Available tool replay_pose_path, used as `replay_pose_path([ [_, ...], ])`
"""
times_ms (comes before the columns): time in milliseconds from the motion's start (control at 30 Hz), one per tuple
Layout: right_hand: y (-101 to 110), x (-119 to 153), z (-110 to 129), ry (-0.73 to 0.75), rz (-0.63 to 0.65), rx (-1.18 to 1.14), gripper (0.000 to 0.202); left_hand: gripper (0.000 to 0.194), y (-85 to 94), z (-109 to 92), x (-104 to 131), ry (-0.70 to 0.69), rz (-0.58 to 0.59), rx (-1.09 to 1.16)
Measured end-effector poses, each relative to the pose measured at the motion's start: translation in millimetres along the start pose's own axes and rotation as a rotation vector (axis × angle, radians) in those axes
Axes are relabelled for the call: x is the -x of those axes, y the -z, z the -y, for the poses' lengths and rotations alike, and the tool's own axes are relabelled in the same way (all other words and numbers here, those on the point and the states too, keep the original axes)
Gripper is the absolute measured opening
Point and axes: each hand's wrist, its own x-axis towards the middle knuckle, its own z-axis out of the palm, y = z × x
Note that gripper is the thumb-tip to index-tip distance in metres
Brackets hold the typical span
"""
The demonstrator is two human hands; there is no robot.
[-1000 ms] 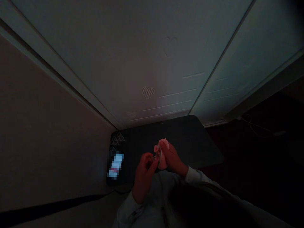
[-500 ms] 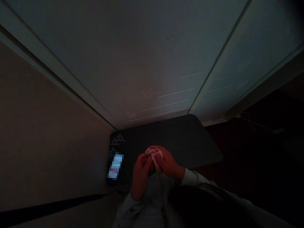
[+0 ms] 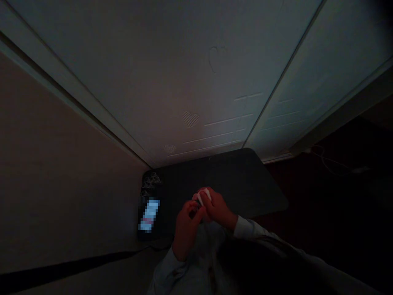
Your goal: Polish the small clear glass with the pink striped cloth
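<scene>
Scene dimly lit; hands reddish, fine detail lost. A small pale, soft-looking item (image 3: 204, 194) is held in front of the body, above the near edge of the dark table (image 3: 245, 176). It is gripped by the right hand (image 3: 218, 208): thumb laid over it, fingers wrapped around the far side, so the item is partly covered. Whether it is cloth or something else cannot be told.

The left hand (image 3: 185, 227) is brought in close against the item from the other side. Its fingers are curled, and the thumb and forefinger are pointed toward the item and the right hand. Whether anything is pinched between them cannot be told; the spot is too dark and small.

Pale sleeves (image 3: 244, 228) are worn on both arms. At the table's left end a lit, pixelated phone-like screen (image 3: 149, 215) is seen, set at a slant. Just beyond it, a cluster of small shiny pieces (image 3: 151, 179) is gathered in the far left corner; their shape is not resolved. The table is set by a light panel (image 3: 147, 82) marked with heart outlines and straight grooves. A thin pale cable (image 3: 330, 163) is seen at right, well apart from the hands. A dark band (image 3: 70, 263) is stretched across the lower left.
</scene>
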Motion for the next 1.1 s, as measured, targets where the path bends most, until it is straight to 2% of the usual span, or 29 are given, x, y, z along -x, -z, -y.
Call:
replay_pose_path([
  [233,0,-7,-4,-0.125,0.074,-0.123,0.024,0.013,-0.2,2,4,-0.055,0.034,-0.145],
  [400,4,-12,-13,-0.236,0.175,-0.243,0.033,0.011,2.8,-4,6,-0.116,0.161,-0.195],
  [533,8,-12,-13,-0.299,0.211,-0.348,0.037,0.009,2.0,-6,6,-0.146,0.193,-0.237],
  [967,8,-15,-6,-0.407,0.104,-0.669,0.031,0.007,0.9,-5,6,-0.217,0.185,-0.216],
  [1100,9,-16,-3,-0.489,0.091,-0.768,0.04,0.01,0.2,0,6,-0.244,0.166,-0.214],
])
